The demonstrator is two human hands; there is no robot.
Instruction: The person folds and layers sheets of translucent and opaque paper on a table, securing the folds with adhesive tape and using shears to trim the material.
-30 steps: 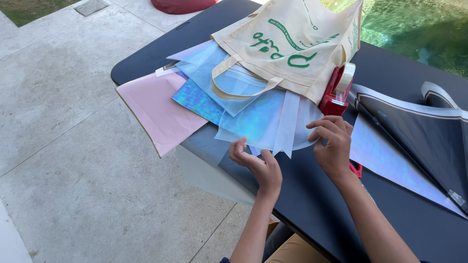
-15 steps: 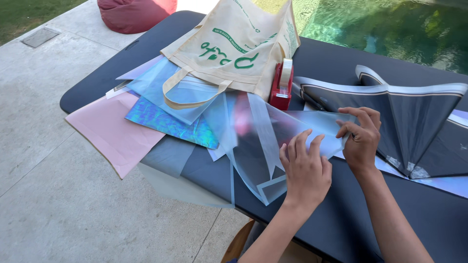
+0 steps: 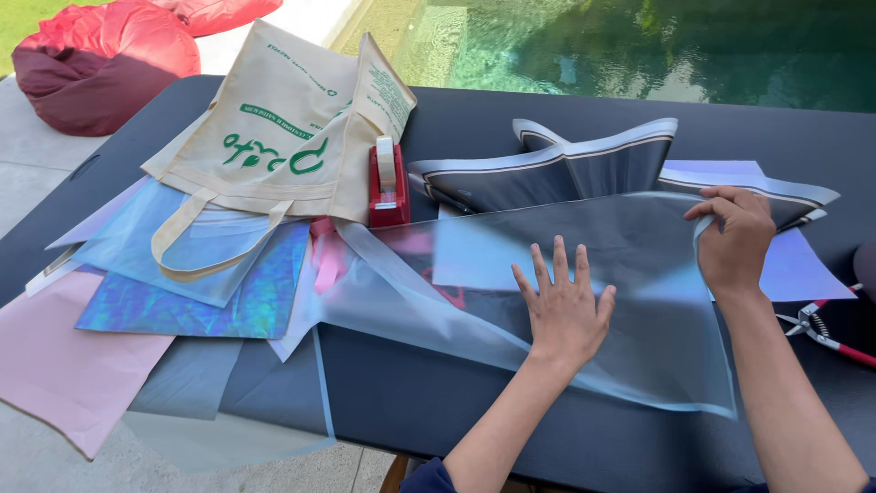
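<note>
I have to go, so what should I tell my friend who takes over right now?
Left hand: flat, fingers spread, pressing the translucent sheet onto the dark table.
Right hand: pinching that sheet's upper right corner, lifted a little.
Nearby: red tape dispenser and cream tote bag to the left, over a pile of coloured sheets; dark folded wrapping behind; red-handled clippers at right.
Done: one sheet is laid out on the table.
Left: it is not yet fully flat.

A beige tote bag (image 3: pixel 292 137), green-printed, apparently lies flat, far left.
</note>
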